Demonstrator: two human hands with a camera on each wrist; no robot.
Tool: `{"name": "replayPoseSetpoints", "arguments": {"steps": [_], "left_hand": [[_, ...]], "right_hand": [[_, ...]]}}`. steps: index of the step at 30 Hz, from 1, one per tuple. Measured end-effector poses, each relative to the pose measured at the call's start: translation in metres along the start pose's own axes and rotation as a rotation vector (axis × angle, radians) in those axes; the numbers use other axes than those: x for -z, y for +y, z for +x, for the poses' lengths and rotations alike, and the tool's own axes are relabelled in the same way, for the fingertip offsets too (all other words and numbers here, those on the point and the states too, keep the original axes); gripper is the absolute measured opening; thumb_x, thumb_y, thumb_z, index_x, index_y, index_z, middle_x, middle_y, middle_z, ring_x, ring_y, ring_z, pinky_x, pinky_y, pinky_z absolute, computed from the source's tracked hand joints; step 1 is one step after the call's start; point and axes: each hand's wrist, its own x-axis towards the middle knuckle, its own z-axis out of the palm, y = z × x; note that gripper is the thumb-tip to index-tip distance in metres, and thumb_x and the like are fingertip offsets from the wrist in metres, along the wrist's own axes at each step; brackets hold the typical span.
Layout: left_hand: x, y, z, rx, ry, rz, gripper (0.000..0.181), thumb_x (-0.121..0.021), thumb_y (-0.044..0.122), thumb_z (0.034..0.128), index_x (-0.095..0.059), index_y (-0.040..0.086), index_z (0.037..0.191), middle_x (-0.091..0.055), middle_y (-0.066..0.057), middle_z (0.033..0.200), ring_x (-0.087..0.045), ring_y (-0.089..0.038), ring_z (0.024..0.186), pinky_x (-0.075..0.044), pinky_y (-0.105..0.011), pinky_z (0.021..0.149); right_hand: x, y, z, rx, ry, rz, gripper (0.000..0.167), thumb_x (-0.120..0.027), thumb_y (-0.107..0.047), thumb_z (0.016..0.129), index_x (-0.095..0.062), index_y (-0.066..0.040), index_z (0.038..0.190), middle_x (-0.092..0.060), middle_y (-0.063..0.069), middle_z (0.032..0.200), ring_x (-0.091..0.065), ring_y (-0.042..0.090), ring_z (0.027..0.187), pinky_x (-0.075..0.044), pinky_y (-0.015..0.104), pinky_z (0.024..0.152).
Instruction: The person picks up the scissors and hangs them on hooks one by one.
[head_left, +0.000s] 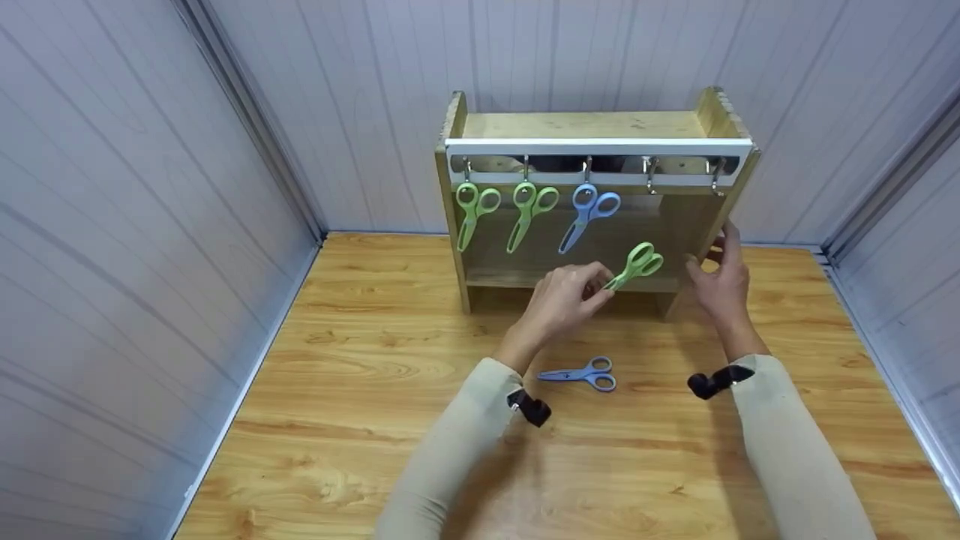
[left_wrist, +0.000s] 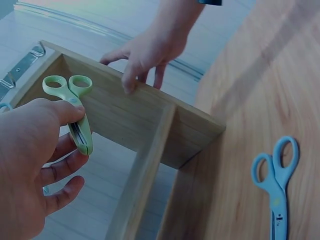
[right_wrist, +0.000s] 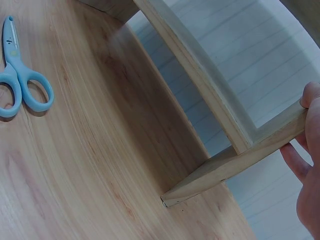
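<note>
My left hand (head_left: 564, 298) pinches a pair of green scissors (head_left: 637, 264) by the blade end, handle loops pointing up and away. In the left wrist view the thumb lies over the blades of these green scissors (left_wrist: 80, 120). With thumb and fingers, my right hand (head_left: 721, 281) grips the right side panel of a wooden rack (head_left: 709, 217). Two green scissors (head_left: 466, 214) and one blue pair (head_left: 581, 217) hang by a loop from hooks on its front rail (head_left: 600, 146). The two right-hand hooks (head_left: 651, 176) bear nothing. Another blue pair of scissors (head_left: 579, 373) lies on the table.
The wooden table (head_left: 337, 420) reaches to ribbed white wall panels (head_left: 360, 112) behind and at both sides. The rack stands near the back wall, with a top shelf (head_left: 585, 124) and a lower shelf (head_left: 502, 279). Small black cameras (head_left: 531, 409) sit on both wrists.
</note>
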Motion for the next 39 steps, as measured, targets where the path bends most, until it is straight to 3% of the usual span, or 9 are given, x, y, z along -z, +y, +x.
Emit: {"name": "replayPoseSetpoints", "arguments": {"steps": [19, 25, 32, 39], "left_hand": [[0.011, 0.016, 0.013, 0.015, 0.066, -0.071, 0.021, -0.072, 0.031, 0.1114, -0.078, 0.017, 0.126, -0.08, 0.0, 0.101, -0.071, -0.014, 0.094, -0.047, -0.022, 0.078], [0.014, 0.022, 0.018, -0.012, 0.073, -0.073, 0.021, -0.073, 0.029, 0.1113, -0.079, 0.016, 0.126, -0.081, -0.001, 0.101, -0.075, -0.022, 0.098, -0.046, -0.021, 0.078], [0.018, 0.026, 0.025, -0.044, 0.095, -0.078, 0.021, -0.073, 0.029, 0.1109, -0.079, 0.015, 0.125, -0.08, -0.002, 0.099, -0.072, -0.017, 0.093, -0.043, -0.02, 0.076], [0.022, 0.03, 0.03, -0.047, 0.111, -0.106, 0.022, -0.073, 0.029, 0.1112, -0.078, 0.014, 0.128, -0.08, -0.004, 0.1, -0.073, -0.02, 0.095, -0.044, -0.02, 0.078]], "right_hand": [[0.001, -0.003, 0.0, -0.013, -0.009, -0.007, 0.083, -0.066, -0.01, 0.105, -0.028, -0.023, 0.178, -0.061, 0.03, 0.155, -0.067, 0.046, 0.136, -0.045, 0.02, 0.095], [0.001, -0.003, 0.001, -0.011, -0.011, -0.014, 0.084, -0.066, -0.008, 0.105, -0.027, -0.021, 0.178, -0.06, 0.031, 0.154, -0.066, 0.049, 0.136, -0.047, 0.02, 0.093], [0.0, -0.002, 0.0, 0.001, -0.003, 0.002, 0.083, -0.065, -0.009, 0.104, -0.03, -0.023, 0.178, -0.062, 0.028, 0.153, -0.067, 0.042, 0.134, -0.046, 0.022, 0.094], [0.001, -0.002, 0.0, 0.002, -0.005, 0.01, 0.084, -0.065, -0.005, 0.104, -0.028, -0.023, 0.178, -0.061, 0.029, 0.153, -0.067, 0.045, 0.135, -0.046, 0.022, 0.096]]}}
